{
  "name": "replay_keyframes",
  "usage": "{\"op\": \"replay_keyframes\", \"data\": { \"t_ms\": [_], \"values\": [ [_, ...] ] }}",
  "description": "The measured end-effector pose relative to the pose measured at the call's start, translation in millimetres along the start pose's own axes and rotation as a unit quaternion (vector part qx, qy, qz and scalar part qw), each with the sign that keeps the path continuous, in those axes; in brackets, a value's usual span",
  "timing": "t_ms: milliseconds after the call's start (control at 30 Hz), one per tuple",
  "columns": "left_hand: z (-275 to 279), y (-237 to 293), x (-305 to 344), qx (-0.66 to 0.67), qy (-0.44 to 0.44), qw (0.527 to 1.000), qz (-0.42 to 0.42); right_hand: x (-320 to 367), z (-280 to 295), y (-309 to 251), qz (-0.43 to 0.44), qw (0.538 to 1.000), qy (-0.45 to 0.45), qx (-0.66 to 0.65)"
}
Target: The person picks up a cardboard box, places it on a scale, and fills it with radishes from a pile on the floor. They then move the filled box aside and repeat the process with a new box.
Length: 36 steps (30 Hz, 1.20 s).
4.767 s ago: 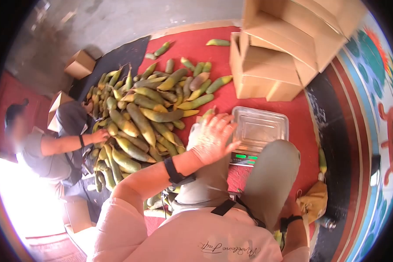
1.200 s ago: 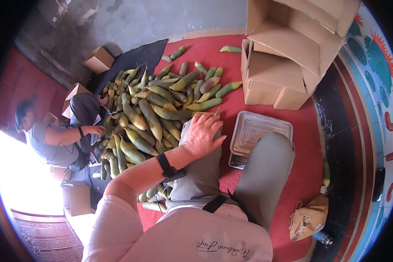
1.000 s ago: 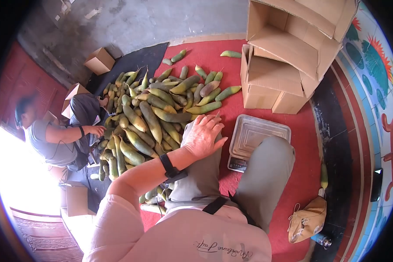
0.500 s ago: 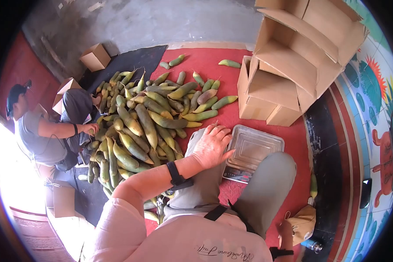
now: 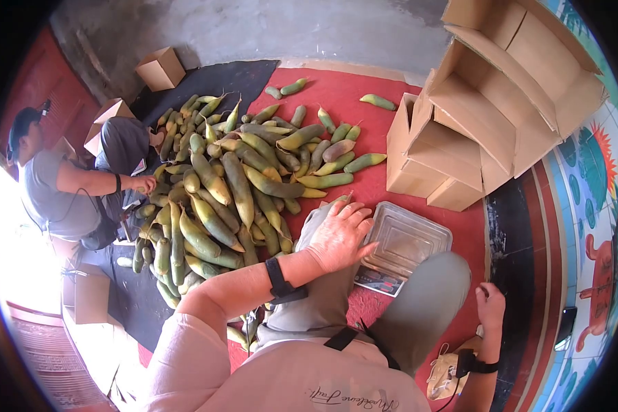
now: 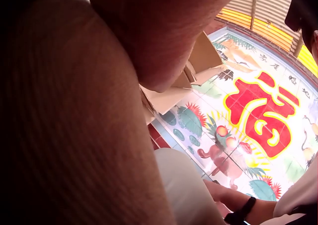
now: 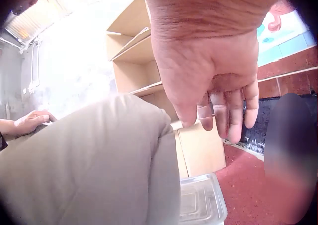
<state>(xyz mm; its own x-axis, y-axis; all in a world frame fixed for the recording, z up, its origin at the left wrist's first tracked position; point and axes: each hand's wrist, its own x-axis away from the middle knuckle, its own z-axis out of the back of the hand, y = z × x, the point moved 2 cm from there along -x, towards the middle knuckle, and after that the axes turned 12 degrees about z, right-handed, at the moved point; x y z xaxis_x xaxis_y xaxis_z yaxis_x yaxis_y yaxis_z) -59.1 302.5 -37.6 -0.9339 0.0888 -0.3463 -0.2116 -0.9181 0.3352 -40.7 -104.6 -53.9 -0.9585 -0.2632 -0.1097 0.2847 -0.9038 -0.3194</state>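
My left hand (image 5: 339,235) rests on my left knee in the head view, fingers spread and relaxed, holding nothing. Beside that knee a clear plastic tub (image 5: 408,237) sits on a scale (image 5: 379,281), partly hidden by my right knee. My right hand (image 5: 489,305) hangs in the air right of my right knee, above a tan cloth bag (image 5: 443,371). The right wrist view shows the right hand (image 7: 213,86) with fingers loosely bent and nothing in them. Green radishes (image 5: 237,189) lie heaped left of my left knee.
Cardboard boxes (image 5: 474,117) stand stacked beyond the tub. Another person (image 5: 69,189) sits left of the heap, a hand at the radishes. Small boxes (image 5: 160,69) lie around that side. A few loose radishes (image 5: 378,102) lie on the red carpet (image 5: 336,86). A tiled mural (image 5: 601,240) runs along the right.
My right hand has risen into view from low beside the bag. The left hand stays on the knee. The head view has shifted a little, and the other person's arm has moved slightly.
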Motion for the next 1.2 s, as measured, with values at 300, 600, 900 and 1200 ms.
{"op": "replay_keyframes", "data": {
  "t_ms": [300,600,900,1200],
  "values": [
    [-2,0,-2,0.021,0.009,1.0,-0.006,-80,58,-11,0.058,0.989,0.123,-0.052],
    [-3,0,-5,0.028,0.018,0.999,-0.008,-165,102,22,0.028,0.971,0.22,-0.088],
    [-3,-4,-6,0.036,0.016,0.999,-0.002,-220,113,45,-0.076,0.965,0.22,-0.122],
    [0,0,-11,0.059,0.019,0.998,-0.004,-269,111,49,0.008,0.945,0.322,-0.047]
  ]
}}
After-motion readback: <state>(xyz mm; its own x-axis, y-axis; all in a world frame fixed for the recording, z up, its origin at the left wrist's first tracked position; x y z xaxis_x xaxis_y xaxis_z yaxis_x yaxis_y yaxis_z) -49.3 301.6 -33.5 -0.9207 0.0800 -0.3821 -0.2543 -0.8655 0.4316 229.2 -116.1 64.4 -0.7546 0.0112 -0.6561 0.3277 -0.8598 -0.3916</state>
